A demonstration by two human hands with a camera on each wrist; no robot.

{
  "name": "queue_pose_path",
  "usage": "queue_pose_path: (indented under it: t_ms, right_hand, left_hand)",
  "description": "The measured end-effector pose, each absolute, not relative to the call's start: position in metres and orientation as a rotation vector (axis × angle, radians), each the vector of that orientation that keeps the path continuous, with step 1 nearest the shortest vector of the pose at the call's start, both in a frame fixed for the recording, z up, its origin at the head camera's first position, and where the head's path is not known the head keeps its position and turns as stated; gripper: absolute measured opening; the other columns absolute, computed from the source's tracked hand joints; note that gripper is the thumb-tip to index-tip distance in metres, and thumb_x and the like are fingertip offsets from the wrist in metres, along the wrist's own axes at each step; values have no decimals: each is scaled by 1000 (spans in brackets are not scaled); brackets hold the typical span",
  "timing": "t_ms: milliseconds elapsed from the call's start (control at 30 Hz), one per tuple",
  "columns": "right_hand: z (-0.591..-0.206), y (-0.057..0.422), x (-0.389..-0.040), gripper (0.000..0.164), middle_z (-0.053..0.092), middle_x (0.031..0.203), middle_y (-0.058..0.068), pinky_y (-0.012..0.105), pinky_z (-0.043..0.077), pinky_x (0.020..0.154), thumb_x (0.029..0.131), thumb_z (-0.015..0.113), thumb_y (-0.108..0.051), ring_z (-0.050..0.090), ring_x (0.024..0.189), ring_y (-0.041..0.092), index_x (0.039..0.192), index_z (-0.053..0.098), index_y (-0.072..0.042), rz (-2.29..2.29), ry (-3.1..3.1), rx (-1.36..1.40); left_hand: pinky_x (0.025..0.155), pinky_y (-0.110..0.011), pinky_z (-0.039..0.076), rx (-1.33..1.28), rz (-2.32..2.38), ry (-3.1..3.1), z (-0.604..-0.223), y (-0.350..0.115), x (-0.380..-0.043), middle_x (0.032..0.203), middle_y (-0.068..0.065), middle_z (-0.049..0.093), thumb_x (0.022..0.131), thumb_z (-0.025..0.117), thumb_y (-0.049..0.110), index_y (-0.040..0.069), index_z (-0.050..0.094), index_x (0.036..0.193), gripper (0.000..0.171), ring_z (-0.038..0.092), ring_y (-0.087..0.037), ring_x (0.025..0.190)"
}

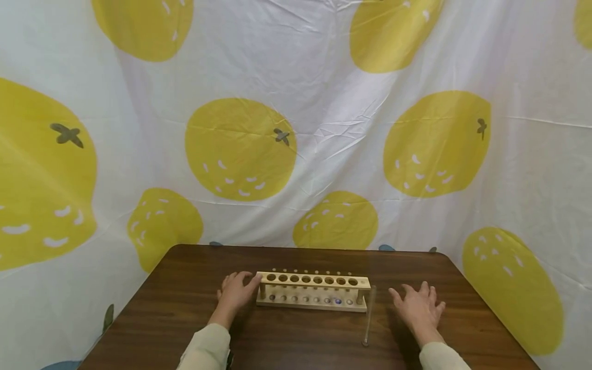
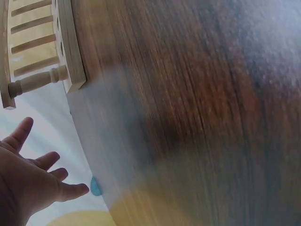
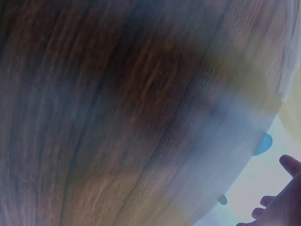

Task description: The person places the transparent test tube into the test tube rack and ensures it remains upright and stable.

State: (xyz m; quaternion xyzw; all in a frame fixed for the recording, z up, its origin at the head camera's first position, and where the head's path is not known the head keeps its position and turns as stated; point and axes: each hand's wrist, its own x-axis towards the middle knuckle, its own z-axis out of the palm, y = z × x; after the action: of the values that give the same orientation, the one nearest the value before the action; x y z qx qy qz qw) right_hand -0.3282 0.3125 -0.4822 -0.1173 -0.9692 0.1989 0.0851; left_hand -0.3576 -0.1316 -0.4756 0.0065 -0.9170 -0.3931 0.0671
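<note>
A light wooden test tube rack (image 1: 314, 280) stands on the table, a row of round holes along its top bar. Just past its left end is my left hand (image 1: 236, 293), fingers spread; a gap shows between this hand (image 2: 33, 174) and the rack (image 2: 70, 42) in the left wrist view. A clear glass tube (image 1: 368, 318) lies on the table by the rack's right end, pointing toward me. To the right of the tube my right hand (image 1: 420, 307) hovers with spread fingers and holds nothing. Only its fingertips (image 3: 290, 165) enter the right wrist view's lower corner.
The dark wood-grain table (image 1: 296, 339) has rounded far corners. Behind it and on both sides hangs a white cloth (image 1: 333, 128) printed with large yellow fruit. Small coloured spots, one of them blue (image 1: 338, 301), show along the rack's base.
</note>
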Motion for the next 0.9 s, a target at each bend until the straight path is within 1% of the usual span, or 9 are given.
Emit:
queue_pose_path:
  t_ms: [267,333,567,800,900]
  right_hand:
    - [-483,309,-328,76,12,149,46,80,7,100,99,41,-63,7,136,63,138,53,2,629,-2904,-370]
    - [-484,309,-327,78,14,148,46,81,7,99,99,39,-65,7,136,64,138,53,1,659,-2905,-377]
    - [-485,304,-327,79,18,147,44,81,9,99,97,40,-67,7,137,63,137,54,0,763,-2891,-412]
    - [-486,296,-326,88,25,145,43,81,14,96,93,35,-75,9,135,63,137,55,-1,776,-2901,-421]
    - [-486,292,-326,88,28,143,42,81,15,96,93,37,-75,11,134,63,137,55,-1,803,-2896,-445]
  left_hand:
    - [104,-77,14,-4,-1212,-2744,-476,-129,-356,148,-32,37,101,50,52,6,63,127,54,23,-52,140]
    - [103,-76,16,-9,-1217,-2743,-476,-128,-355,148,-31,38,102,50,51,6,63,127,53,24,-52,139]
    - [101,-76,19,-17,-1223,-2723,-476,-125,-355,146,-31,40,102,51,45,6,64,127,48,29,-51,136]
    - [99,-76,23,-14,-1220,-2714,-477,-123,-356,144,-32,42,103,51,42,4,64,127,46,33,-54,133]
    - [99,-75,25,-4,-1231,-2709,-478,-122,-358,143,-31,44,103,51,41,4,64,127,46,35,-54,131]
